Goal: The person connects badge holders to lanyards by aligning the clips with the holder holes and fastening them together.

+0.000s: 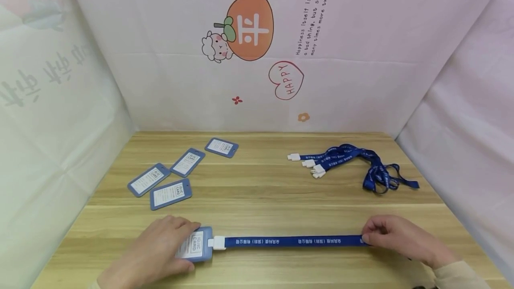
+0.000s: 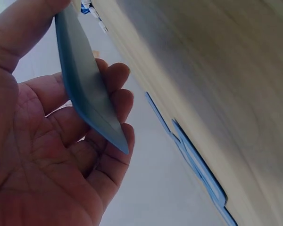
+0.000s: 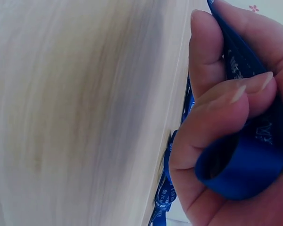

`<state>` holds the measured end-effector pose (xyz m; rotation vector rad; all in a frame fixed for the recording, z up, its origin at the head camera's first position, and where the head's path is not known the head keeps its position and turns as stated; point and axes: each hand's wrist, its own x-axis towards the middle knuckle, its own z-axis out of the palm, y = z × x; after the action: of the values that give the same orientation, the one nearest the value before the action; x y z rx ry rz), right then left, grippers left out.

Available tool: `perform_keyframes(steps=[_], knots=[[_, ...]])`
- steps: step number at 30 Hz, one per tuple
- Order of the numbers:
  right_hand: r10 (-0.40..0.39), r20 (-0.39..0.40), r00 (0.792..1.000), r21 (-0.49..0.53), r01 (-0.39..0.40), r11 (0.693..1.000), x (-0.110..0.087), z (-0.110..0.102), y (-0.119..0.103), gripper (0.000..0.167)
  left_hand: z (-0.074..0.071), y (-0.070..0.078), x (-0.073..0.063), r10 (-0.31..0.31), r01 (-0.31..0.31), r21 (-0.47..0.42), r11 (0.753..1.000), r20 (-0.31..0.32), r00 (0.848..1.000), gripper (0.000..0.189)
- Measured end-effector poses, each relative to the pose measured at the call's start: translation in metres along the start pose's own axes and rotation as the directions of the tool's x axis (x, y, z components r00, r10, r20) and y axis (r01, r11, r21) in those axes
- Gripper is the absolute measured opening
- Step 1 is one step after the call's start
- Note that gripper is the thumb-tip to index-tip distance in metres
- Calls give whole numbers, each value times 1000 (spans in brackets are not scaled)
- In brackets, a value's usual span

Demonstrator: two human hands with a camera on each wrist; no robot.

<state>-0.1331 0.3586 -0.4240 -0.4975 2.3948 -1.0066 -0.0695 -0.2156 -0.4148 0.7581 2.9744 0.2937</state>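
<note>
In the head view my left hand (image 1: pixel 158 251) grips a blue ID card holder (image 1: pixel 204 253) by its edges, thumb on the near side and fingers on the far side. The left wrist view shows that holder (image 2: pixel 87 77) edge-on between thumb and curled fingers. A white plastic clip (image 1: pixel 218 242) joins the holder to a dark blue lanyard (image 1: pixel 297 241) with white lettering, stretched straight to the right. My right hand (image 1: pixel 401 237) pinches the lanyard's other end. Seen from the right wrist, the strap (image 3: pixel 250 162) loops inside the curled fingers.
Several blue card holders (image 1: pixel 170 194) lie at the left of the wooden table (image 1: pixel 249 195). A bundle of blue lanyards (image 1: pixel 375 164) with white clips (image 1: pixel 308 163) lies at the back right. White printed cloth (image 1: pixel 180 92) walls the back and both sides.
</note>
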Motion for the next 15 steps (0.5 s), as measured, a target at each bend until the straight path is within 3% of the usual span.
perform_keyframes(steps=[8, 15], knots=[[-5, 2, 1000, -54, 5, 999, -2, 4, 5, 12, 7, 5, -1, -14, 14, -6, 1000, 36, 999, 76], [11, 25, 1000, -67, -9, 998, -4, 8, 5, 13, 9, 9, -1, -56, 61, -35, 998, 122, 991, 73]])
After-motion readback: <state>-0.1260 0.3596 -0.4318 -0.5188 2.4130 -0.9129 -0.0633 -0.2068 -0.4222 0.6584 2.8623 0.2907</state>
